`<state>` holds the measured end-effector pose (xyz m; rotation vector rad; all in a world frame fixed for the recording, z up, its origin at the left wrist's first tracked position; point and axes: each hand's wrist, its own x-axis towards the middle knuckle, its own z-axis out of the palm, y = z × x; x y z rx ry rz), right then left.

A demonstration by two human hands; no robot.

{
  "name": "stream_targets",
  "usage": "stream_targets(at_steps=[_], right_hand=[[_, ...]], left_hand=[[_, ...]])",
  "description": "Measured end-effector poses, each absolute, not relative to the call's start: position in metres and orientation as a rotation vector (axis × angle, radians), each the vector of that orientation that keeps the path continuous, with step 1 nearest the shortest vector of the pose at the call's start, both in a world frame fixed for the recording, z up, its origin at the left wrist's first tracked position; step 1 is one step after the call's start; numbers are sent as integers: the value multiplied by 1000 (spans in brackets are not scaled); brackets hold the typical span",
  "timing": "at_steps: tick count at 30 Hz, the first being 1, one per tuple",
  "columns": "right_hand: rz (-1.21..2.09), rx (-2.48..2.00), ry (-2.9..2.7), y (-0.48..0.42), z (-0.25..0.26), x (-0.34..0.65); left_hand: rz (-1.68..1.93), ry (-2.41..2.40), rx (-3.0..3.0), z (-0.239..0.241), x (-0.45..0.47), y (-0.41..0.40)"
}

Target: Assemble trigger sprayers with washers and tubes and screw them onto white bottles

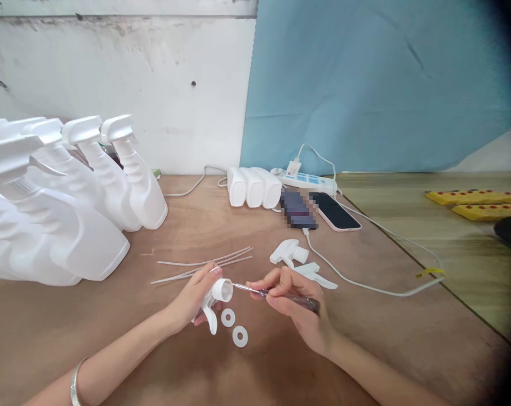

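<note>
My left hand (198,296) is closed around a white trigger spray head (222,290), its round collar facing right and its trigger hanging down. In my right hand (295,301) is a screwdriver (303,301) with a dark handle and thin metal shaft, held between fingers and thumb. The shaft's tip is at the collar's opening; how deep it reaches I cannot tell. Two flat white washers (240,336) lie on the table just below the collar. Thin white dip tubes (202,269) lie behind my left hand. Beyond my right hand rest two more white spray heads (289,252).
White spray bottles (141,192) with heads stand crowded at the left. Several white bottles (254,187) lie at the back, near a power strip (310,181) and two phones (336,212). A white cable (365,285) loops across the right side. Yellow objects (487,212) lie beyond the table's edge.
</note>
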<state>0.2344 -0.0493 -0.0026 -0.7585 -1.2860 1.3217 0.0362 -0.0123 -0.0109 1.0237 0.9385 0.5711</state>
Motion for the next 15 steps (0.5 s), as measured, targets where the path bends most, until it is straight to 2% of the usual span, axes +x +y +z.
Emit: stream_targets(at_steps=[5,15], right_hand=[[1465,-783,-1152,-41,-3,238],[1517,-810,-1023,-38,-2,233]], left_hand=[[537,939,981,-9,35,-10],[530,900,830,-16,32,-4]])
